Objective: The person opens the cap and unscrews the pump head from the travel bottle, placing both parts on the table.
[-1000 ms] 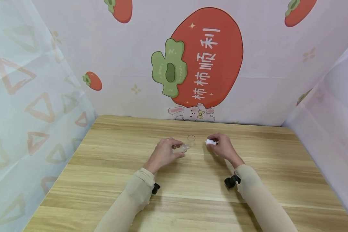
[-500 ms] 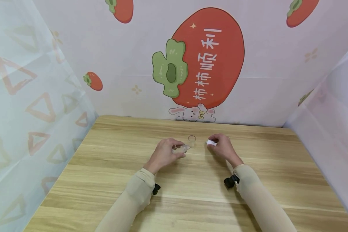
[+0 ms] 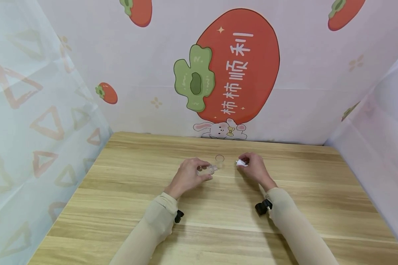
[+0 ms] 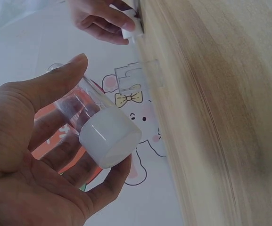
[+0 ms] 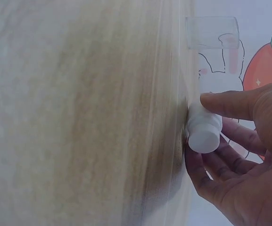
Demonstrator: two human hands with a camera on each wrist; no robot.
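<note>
My left hand [image 3: 187, 176] holds a small clear bottle [image 3: 213, 169] above the table, its stepped clear end pointing right. In the left wrist view, thumb and fingers grip its clear wall, and a wide white end piece [image 4: 110, 136] faces the camera. My right hand [image 3: 254, 168] pinches a small white stepped cylinder [image 5: 203, 127] between thumb and fingers, low over the wood. Its narrower round end faces the right wrist camera; its exact kind is unclear. Between the hands, slightly farther back, stands a clear open-looking cylinder [image 3: 219, 158], apart from both.
The wooden table [image 3: 219, 228] runs back to a printed wall sheet [image 3: 146, 66] with a large red fruit and a rabbit. Sheets hang along the left and right sides too. A black wrist camera [image 3: 263, 207] sits under the right sleeve.
The white cylinder has turned slightly in my right hand, tilting its left end upward. My left hand and the clear bottle stay nearly still.
</note>
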